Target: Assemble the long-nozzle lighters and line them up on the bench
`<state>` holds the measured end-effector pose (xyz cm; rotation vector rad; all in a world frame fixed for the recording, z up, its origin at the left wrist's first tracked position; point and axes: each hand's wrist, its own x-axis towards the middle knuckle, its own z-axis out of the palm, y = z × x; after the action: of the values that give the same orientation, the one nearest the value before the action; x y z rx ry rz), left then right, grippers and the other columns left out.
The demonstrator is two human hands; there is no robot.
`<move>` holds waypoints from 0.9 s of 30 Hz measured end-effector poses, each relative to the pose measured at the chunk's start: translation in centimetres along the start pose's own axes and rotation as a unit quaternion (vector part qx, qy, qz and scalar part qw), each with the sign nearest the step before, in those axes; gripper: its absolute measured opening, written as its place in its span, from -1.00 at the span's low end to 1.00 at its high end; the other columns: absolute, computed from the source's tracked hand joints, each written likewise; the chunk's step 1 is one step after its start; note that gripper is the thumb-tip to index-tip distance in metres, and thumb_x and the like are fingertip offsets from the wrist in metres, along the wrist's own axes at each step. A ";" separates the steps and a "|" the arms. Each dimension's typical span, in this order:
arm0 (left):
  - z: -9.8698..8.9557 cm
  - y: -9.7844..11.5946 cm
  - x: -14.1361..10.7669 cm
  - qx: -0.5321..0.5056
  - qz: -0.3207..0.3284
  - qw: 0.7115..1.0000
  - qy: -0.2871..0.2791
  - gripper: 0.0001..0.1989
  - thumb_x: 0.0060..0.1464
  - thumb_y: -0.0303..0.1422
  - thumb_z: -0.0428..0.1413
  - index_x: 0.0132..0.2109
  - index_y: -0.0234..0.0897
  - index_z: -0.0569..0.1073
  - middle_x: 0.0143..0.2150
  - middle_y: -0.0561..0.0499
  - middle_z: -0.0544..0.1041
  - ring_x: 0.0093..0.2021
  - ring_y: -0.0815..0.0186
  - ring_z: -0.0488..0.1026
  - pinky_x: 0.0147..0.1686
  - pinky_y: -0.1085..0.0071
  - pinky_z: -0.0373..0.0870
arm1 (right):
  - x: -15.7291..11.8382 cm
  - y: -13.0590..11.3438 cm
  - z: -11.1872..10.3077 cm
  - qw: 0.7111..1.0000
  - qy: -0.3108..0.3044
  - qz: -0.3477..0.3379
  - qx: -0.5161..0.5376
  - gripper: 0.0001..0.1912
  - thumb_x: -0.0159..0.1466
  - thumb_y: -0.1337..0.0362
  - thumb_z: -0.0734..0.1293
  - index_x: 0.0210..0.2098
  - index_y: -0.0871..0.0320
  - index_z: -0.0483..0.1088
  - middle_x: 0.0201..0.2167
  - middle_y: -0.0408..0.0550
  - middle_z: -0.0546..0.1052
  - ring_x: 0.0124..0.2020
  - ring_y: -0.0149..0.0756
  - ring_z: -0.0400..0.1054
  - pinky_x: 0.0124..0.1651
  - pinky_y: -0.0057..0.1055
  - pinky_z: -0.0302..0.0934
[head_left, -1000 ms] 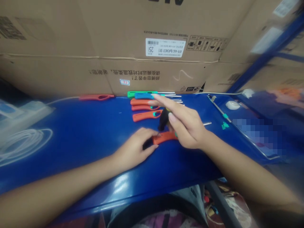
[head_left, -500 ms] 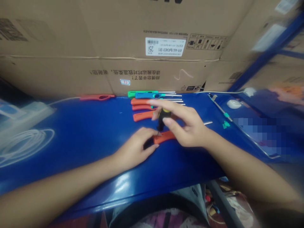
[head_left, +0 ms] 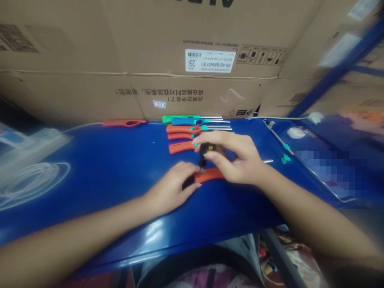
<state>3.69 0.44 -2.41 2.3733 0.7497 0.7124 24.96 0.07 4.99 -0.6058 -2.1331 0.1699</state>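
Note:
An orange lighter [head_left: 211, 174] lies on the blue table in front of me, its metal tip showing to the right of my right hand. My left hand [head_left: 172, 184] grips its left end between thumb and fingers. My right hand [head_left: 237, 156] holds a short black and yellow screwdriver [head_left: 204, 155] upright, its shaft down at the lighter's left end. Just beyond lie another orange lighter [head_left: 181, 147], partly behind my fingers, more orange ones [head_left: 180, 129], a blue lighter [head_left: 183, 121] and a green lighter [head_left: 168, 119].
Large cardboard boxes [head_left: 90, 96] stand along the back of the blue table [head_left: 120, 160]. A red lighter body [head_left: 123, 123] lies at the back left, a coiled white cable [head_left: 33, 182] at the left. At the right are a white mouse [head_left: 296, 133] and green scraps [head_left: 286, 159].
The screwdriver's handle has turned and tilted slightly in my right hand, whose fingers have shifted. The lighter's metal tip has moved slightly right and down. My left hand keeps its grip.

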 end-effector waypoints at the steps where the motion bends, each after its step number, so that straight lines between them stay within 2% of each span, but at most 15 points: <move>1: 0.1 -0.1 0.0 0.002 0.002 1.000 0.000 -0.77 0.27 -0.40 0.16 0.06 -0.23 0.45 0.02 -0.07 0.55 0.04 0.15 0.43 0.10 0.16 0.38 | 0.0 0.0 0.0 1.000 0.002 -0.006 -0.011 -0.72 0.39 0.37 0.29 0.07 0.13 0.45 -0.03 -0.06 0.62 -0.05 -0.34 0.55 0.06 -0.44 0.40; 5: 0.2 -0.3 -0.1 0.015 0.007 1.000 0.007 -0.86 0.27 -0.39 0.15 -0.03 -0.24 0.46 -0.09 -0.06 0.54 -0.05 0.15 0.45 0.00 0.18 0.41 | -0.2 -0.3 0.3 0.998 -0.003 -0.039 -0.046 -0.74 0.39 0.32 0.33 0.07 0.09 0.45 -0.14 -0.12 0.64 -0.11 -0.35 0.55 0.02 -0.45 0.41; 10: 0.2 -0.3 -0.2 0.001 0.009 1.000 0.018 -0.89 0.27 -0.39 0.15 -0.06 -0.24 0.46 -0.10 -0.04 0.53 -0.08 0.18 0.46 -0.03 0.22 0.42 | -0.3 -0.6 0.9 0.994 0.049 -0.070 -0.067 -0.76 0.30 0.23 0.45 -0.05 0.11 0.46 -0.23 -0.13 0.63 -0.31 -0.41 0.50 -0.18 -0.50 0.41; 14: 0.2 -0.2 -0.1 0.000 -0.010 1.000 0.008 -0.86 0.27 -0.37 0.15 -0.04 -0.26 0.48 -0.07 -0.08 0.54 -0.03 0.14 0.46 0.01 0.17 0.41 | -0.2 -0.8 0.8 1.000 -0.022 -0.021 -0.001 -0.65 0.44 0.31 0.21 0.20 0.14 0.33 0.00 0.01 0.56 0.03 -0.28 0.46 0.00 -0.35 0.41; 15: 0.1 -0.2 -0.1 0.000 -0.013 1.000 0.003 -0.85 0.26 -0.38 0.15 -0.03 -0.26 0.48 -0.05 -0.08 0.54 -0.01 0.13 0.45 0.04 0.15 0.40 | -0.2 -0.8 0.7 0.999 -0.036 0.002 0.027 -0.61 0.45 0.34 0.16 0.24 0.15 0.28 0.03 0.03 0.54 0.06 -0.26 0.45 0.00 -0.32 0.41; 18: 0.1 -0.1 0.0 -0.003 -0.016 1.000 -0.003 -0.84 0.25 -0.39 0.16 -0.02 -0.25 0.48 -0.03 -0.08 0.54 0.02 0.13 0.45 0.06 0.14 0.39 | -0.2 -0.8 0.5 0.995 -0.048 0.048 0.075 -0.62 0.41 0.38 0.19 0.20 0.16 0.30 0.00 0.01 0.55 -0.10 -0.31 0.49 -0.15 -0.39 0.42; 21: 0.1 -0.1 -0.1 0.000 -0.009 1.000 0.002 -0.84 0.25 -0.41 0.17 -0.03 -0.24 0.48 -0.05 -0.07 0.55 0.00 0.14 0.46 0.04 0.16 0.41 | -0.2 -0.5 0.5 0.997 -0.031 0.045 0.045 -0.70 0.39 0.36 0.26 0.10 0.15 0.37 -0.08 -0.02 0.58 -0.19 -0.34 0.49 -0.17 -0.40 0.41; 23: 0.1 -0.1 -0.1 0.009 -0.004 1.000 0.003 -0.84 0.25 -0.39 0.16 -0.03 -0.23 0.48 -0.04 -0.07 0.56 -0.01 0.12 0.47 0.04 0.14 0.42 | -0.2 -0.3 0.7 1.000 -0.003 0.013 0.013 -0.75 0.37 0.32 0.34 0.04 0.13 0.41 -0.14 -0.05 0.59 -0.19 -0.33 0.49 -0.10 -0.38 0.41; 27: 0.3 -0.3 -0.4 0.020 -0.011 1.000 0.007 -0.82 0.26 -0.33 0.16 -0.01 -0.23 0.49 -0.03 -0.09 0.57 -0.01 0.09 0.48 0.06 0.09 0.42 | -0.1 0.0 1.3 0.995 0.071 -0.059 -0.032 -0.75 0.27 0.30 0.46 -0.08 0.13 0.43 -0.24 -0.10 0.59 -0.23 -0.34 0.46 -0.12 -0.41 0.39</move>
<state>3.49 0.32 -2.91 2.3936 0.8021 0.7130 24.01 0.12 4.15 -0.5128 -2.0354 -0.0074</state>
